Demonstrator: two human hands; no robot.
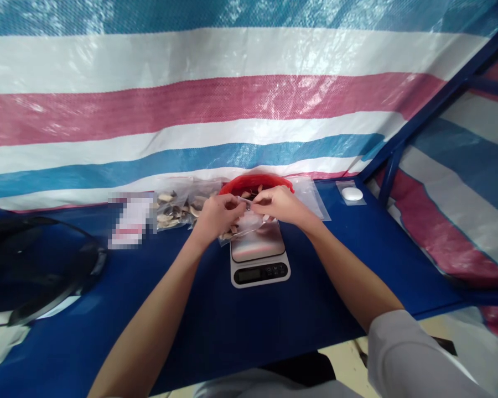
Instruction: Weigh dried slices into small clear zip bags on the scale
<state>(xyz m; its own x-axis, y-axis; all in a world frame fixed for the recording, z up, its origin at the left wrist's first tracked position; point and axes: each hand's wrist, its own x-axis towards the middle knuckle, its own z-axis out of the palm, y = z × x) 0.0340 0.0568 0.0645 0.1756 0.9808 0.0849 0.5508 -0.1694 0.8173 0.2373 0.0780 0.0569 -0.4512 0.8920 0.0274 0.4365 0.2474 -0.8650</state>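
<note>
My left hand (214, 219) and my right hand (283, 204) meet over a kitchen scale (260, 272). Thumbs and fingers of both are closed on the upper edge of a clear plastic bag (250, 221). Some pale pieces show at the bag's lower left; my fingers hide part of it. Just behind my hands, a red bag (255, 180) stands with its mouth spread and similar pieces inside. To the left lie clear bags of pale and dark dried pieces (170, 213), like mushroom slices. The scale's display looks dark, with no readable figure.
Flat clear bags (313, 199) lie to the right of the red bag. Further right is a white rounded object (352, 194) on a small clear packet. A blurred-out item (128, 221) and a black round object (41, 265) are at left. A striped tarp (191, 105) hangs behind the blue table (216, 337).
</note>
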